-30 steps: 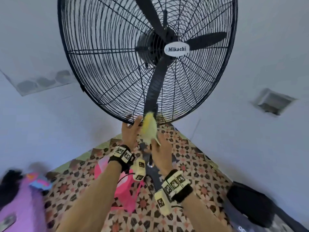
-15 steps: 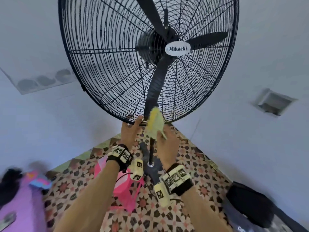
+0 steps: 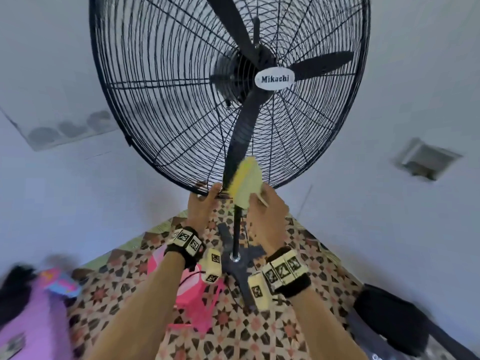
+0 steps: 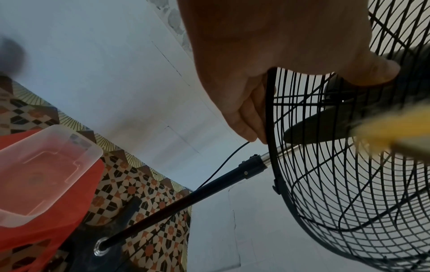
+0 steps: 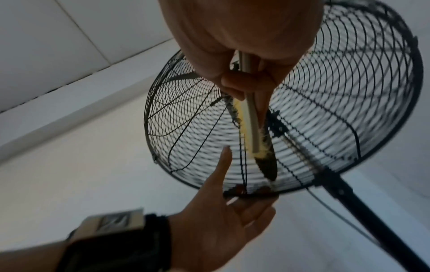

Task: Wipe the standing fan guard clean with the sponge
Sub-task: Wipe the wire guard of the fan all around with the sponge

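Note:
The black wire fan guard (image 3: pixel 166 105) fills the top of the head view, with a white Mikachi badge at its hub. My left hand (image 3: pixel 205 197) grips the guard's bottom rim; in the left wrist view its fingers (image 4: pixel 251 117) curl round the rim wire. My right hand (image 3: pixel 261 200) pinches a yellow sponge (image 3: pixel 245 181), whose top lies against the lower front wires just right of the left hand. In the right wrist view the sponge (image 5: pixel 250 128) stands edge-on against the guard (image 5: pixel 349 92), motion-blurred.
The fan's pole (image 3: pixel 235 229) drops to a dark cross base (image 3: pixel 240 268) on patterned floor tiles. A clear plastic tub (image 4: pixel 46 165) sits on a pink-red stool (image 3: pixel 192 289) left of the base. A black bag (image 3: pixel 389 320) lies at right, purple fabric (image 3: pixel 28 326) at left.
My right hand has carried the sponge upward, from below the rim onto the guard's lower wires. The left hand has stayed on the bottom rim.

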### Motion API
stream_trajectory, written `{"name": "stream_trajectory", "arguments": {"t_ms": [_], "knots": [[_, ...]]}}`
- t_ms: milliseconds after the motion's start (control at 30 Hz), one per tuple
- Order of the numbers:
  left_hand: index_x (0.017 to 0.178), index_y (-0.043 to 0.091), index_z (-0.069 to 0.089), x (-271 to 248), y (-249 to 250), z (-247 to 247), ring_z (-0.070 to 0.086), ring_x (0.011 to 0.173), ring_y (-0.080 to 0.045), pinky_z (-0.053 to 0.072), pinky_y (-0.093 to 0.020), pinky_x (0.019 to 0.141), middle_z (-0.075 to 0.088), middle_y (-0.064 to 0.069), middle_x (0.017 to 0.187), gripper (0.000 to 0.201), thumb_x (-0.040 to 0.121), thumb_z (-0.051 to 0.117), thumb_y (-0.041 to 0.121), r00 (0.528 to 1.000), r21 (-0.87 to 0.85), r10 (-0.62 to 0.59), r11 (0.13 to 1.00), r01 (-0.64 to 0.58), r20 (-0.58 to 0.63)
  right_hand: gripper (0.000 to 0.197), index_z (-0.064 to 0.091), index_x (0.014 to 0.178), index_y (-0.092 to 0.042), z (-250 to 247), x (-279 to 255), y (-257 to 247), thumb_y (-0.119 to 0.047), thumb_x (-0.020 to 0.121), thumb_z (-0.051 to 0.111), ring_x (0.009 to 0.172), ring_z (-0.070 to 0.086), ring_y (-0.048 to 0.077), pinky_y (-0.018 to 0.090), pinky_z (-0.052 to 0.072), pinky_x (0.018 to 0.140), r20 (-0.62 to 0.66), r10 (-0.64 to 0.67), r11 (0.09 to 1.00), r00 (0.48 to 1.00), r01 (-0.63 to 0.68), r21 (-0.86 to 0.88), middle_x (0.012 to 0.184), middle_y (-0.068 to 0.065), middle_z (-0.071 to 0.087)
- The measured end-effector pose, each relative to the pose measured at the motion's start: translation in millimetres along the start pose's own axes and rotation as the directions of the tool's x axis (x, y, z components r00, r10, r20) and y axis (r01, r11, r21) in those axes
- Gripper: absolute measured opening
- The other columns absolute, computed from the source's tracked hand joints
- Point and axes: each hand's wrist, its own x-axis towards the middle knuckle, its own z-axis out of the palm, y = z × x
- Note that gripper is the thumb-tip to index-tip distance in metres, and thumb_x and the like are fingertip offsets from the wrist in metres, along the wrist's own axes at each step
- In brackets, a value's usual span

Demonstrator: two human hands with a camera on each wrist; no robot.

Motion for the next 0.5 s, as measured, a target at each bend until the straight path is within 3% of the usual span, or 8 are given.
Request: {"name": "stream_trajectory", "arguments": {"t_ms": [100, 167, 233, 267, 300, 333, 433, 500], "knots": [[0.132, 0.032, 0.054, 1.7, -0.3, -0.7, 0.077, 0.093, -0.033, 0.057, -0.06, 0.091, 0.076, -0.005, 0.118, 0.073, 0.076, 0.079, 0.071, 0.999, 0.017, -0.038, 0.999, 0.038, 0.011, 0.035, 0.064, 0.135, -0.005, -4.9, 21.5, -6.2, -0.015, 0.102, 0.061, 0.108, 0.06, 0.006, -0.003, 0.042, 0.077, 0.025, -0.02, 1.0, 0.999, 0.02, 0.006, 0.127, 0.003, 0.069], [0.134, 0.032, 0.053, 4.1, 0.6, -1.4, 0.077, 0.095, -0.032, 0.056, -0.063, 0.09, 0.074, -0.005, 0.122, 0.075, 0.075, 0.079, 0.072, 0.998, 0.02, -0.06, 0.998, 0.059, 0.016, 0.028, 0.069, 0.126, -0.008, -10.9, 32.3, 3.1, -0.017, 0.1, 0.061, 0.098, 0.067, 0.012, 0.017, 0.054, 0.085, -0.047, 0.0, 0.996, 0.999, -0.005, -0.092, 0.116, 0.008, 0.074], [0.137, 0.034, 0.05, 5.8, 2.4, -2.5, 0.077, 0.097, -0.03, 0.055, -0.064, 0.093, 0.069, -0.002, 0.134, 0.079, 0.075, 0.078, 0.074, 0.998, 0.03, -0.045, 0.999, 0.044, 0.032, 0.018, 0.069, 0.111, -0.007, -20.5, 41.2, 16.8, -0.015, 0.098, 0.059, 0.085, 0.072, 0.028, 0.043, 0.061, 0.08, -0.164, 0.027, 0.984, 0.986, -0.055, -0.172, 0.1, 0.013, 0.075], [0.14, 0.035, 0.048, 5.0, 2.5, -2.3, 0.077, 0.098, -0.028, 0.054, -0.064, 0.094, 0.065, -0.001, 0.14, 0.082, 0.075, 0.077, 0.075, 0.999, 0.036, -0.039, 0.999, 0.038, 0.035, 0.017, 0.068, 0.109, -0.006, -27.0, 43.5, 19.1, -0.014, 0.097, 0.059, 0.084, 0.072, 0.033, 0.049, 0.061, 0.077, -0.203, 0.027, 0.982, 0.979, -0.064, -0.18, 0.098, 0.015, 0.075], [0.143, 0.035, 0.045, 2.4, 4.2, -1.2, 0.077, 0.098, -0.026, 0.054, -0.063, 0.095, 0.061, 0.0, 0.145, 0.085, 0.075, 0.076, 0.076, 0.999, 0.038, -0.031, 0.999, 0.029, 0.034, 0.019, 0.068, 0.111, -0.006, -31.2, 45.0, 18.6, -0.014, 0.097, 0.06, 0.088, 0.072, 0.033, 0.048, 0.062, 0.078, -0.195, 0.036, 0.987, 0.98, -0.066, -0.149, 0.1, 0.013, 0.075], [0.146, 0.034, 0.042, 0.8, 3.9, -0.8, 0.077, 0.098, -0.025, 0.054, -0.061, 0.096, 0.057, 0.0, 0.148, 0.089, 0.075, 0.075, 0.077, 0.999, 0.043, -0.024, 0.999, 0.023, 0.028, 0.023, 0.068, 0.118, -0.007, -32.3, 45.2, 14.5, -0.014, 0.097, 0.062, 0.094, 0.071, 0.027, 0.041, 0.062, 0.08, -0.144, 0.053, 0.992, 0.988, -0.068, -0.103, 0.106, 0.007, 0.073], [0.142, 0.027, 0.045, -4.1, 5.9, 2.8, 0.077, 0.097, -0.025, 0.056, -0.054, 0.093, 0.061, -0.001, 0.143, 0.087, 0.076, 0.075, 0.075, 1.0, 0.01, -0.007, 1.0, 0.007, 0.012, 0.039, 0.061, 0.137, -0.012, -23.2, 39.0, -3.2, -0.013, 0.098, 0.064, 0.106, 0.06, 0.007, 0.009, 0.053, 0.075, 0.075, 0.061, 0.998, 0.995, -0.059, -0.02, 0.116, -0.009, 0.06], [0.137, 0.014, 0.054, -2.1, 8.8, 2.1, 0.076, 0.097, -0.026, 0.06, -0.054, 0.09, 0.068, -0.012, 0.133, 0.084, 0.078, 0.076, 0.069, 1.0, -0.016, -0.01, 1.0, 0.01, 0.005, 0.042, 0.059, 0.14, -0.015, -17.5, 38.3, -3.7, -0.014, 0.098, 0.064, 0.109, 0.062, 0.008, 0.009, 0.054, 0.078, 0.111, 0.032, 0.999, 0.993, -0.031, -0.015, 0.121, -0.007, 0.063]]}}
